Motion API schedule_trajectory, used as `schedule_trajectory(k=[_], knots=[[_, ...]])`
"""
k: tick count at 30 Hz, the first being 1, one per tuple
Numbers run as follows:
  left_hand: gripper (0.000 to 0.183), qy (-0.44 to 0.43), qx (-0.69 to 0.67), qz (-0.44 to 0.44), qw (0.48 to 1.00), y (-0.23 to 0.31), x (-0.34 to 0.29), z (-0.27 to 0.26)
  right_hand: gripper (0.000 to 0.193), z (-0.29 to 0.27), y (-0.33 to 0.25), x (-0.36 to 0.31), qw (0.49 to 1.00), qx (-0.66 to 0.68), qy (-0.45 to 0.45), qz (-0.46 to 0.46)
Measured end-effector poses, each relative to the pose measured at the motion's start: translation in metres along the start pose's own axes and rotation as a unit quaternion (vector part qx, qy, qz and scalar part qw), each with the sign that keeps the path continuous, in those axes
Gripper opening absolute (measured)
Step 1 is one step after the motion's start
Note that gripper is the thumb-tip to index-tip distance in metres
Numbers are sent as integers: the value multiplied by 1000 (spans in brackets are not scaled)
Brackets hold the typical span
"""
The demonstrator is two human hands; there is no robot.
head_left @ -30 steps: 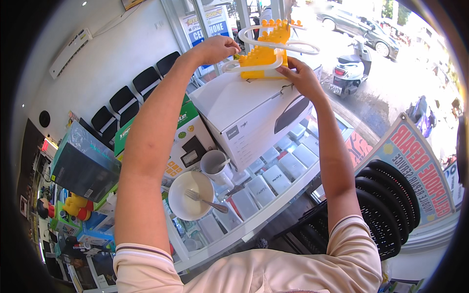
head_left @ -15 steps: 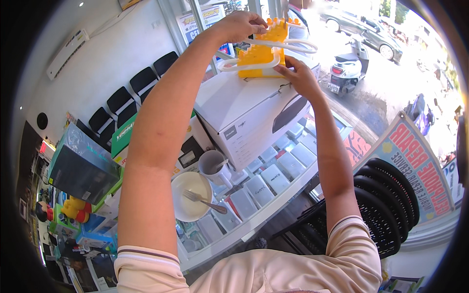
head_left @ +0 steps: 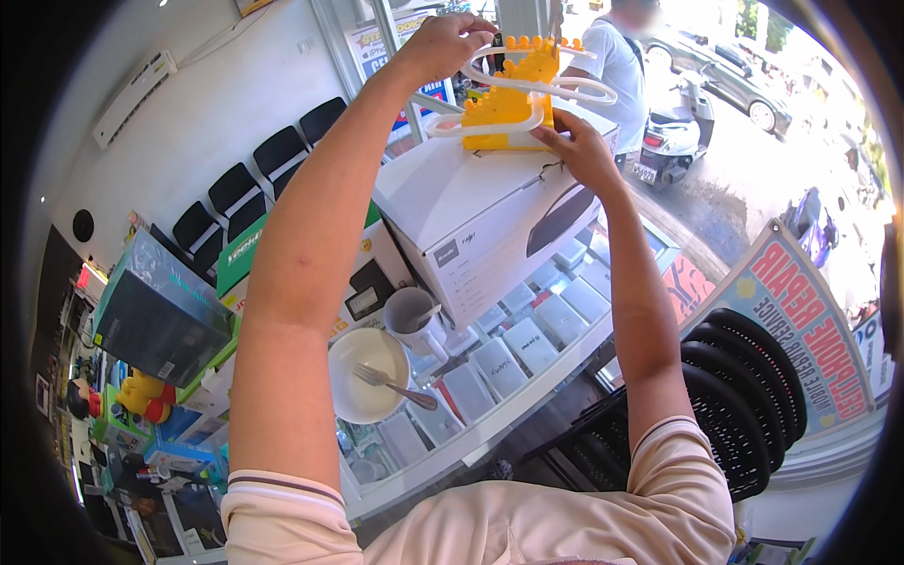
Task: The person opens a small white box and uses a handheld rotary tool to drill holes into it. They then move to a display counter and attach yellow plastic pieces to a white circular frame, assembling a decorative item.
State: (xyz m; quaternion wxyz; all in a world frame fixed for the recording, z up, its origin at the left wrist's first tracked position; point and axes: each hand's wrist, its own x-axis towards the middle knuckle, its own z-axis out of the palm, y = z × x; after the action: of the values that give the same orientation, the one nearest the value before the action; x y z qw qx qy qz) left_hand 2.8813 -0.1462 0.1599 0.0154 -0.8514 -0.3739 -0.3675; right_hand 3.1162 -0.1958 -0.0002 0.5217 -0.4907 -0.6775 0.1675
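A yellow plastic toy track tower (head_left: 523,99) with stepped, knobbly edges and looping white rails (head_left: 589,92) stands upright on top of a large white box (head_left: 471,202). My right hand (head_left: 586,155) grips the lower right side of the tower, thumb in front. Beside the tower's top, my left hand (head_left: 450,45) hovers close to the upper white loop, with thumb and fingers slightly apart. I see nothing between them, and whether a fingertip brushes the rail is unclear.
Below the box, a glass counter holds several small cases (head_left: 499,367), a white plate (head_left: 344,381) with a fork, and a mug (head_left: 410,315). Boxes (head_left: 160,311) stand at left. Stacked black chairs (head_left: 744,395) are at right. A person in white (head_left: 617,75) stands beyond the box.
My left hand has drawn back up and left from the tower, and an upper white loop now shows at its top. The right hand keeps its grip. A person outside has come into view.
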Motion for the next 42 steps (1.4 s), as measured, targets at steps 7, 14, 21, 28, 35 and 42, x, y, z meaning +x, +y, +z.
schedule_trajectory(k=[7, 14, 21, 28, 35, 42], knots=[[38, -149, 118, -189, 963, -6, -12, -11, 66, -2, -6, -1, 1000, -16, -6, 2], [32, -200, -38, -223, 953, -10, -36, 2, 66, -1, -5, 0, 1000, -21, -9, 7], [35, -218, -27, -193, 956, -15, -34, 13, 68, 2, -1, 0, 1000, -3, -2, 19], [38, -205, -87, -158, 962, -32, -39, 13, 67, 0, -7, -2, 1000, -17, 5, 6], [47, -212, -88, -171, 958, -29, -43, 5, 63, -4, -7, 1, 999, -4, -21, 34], [51, -305, -35, -191, 932, -6, -53, -4, 59, -37, -5, 20, 990, -1, -140, 29]])
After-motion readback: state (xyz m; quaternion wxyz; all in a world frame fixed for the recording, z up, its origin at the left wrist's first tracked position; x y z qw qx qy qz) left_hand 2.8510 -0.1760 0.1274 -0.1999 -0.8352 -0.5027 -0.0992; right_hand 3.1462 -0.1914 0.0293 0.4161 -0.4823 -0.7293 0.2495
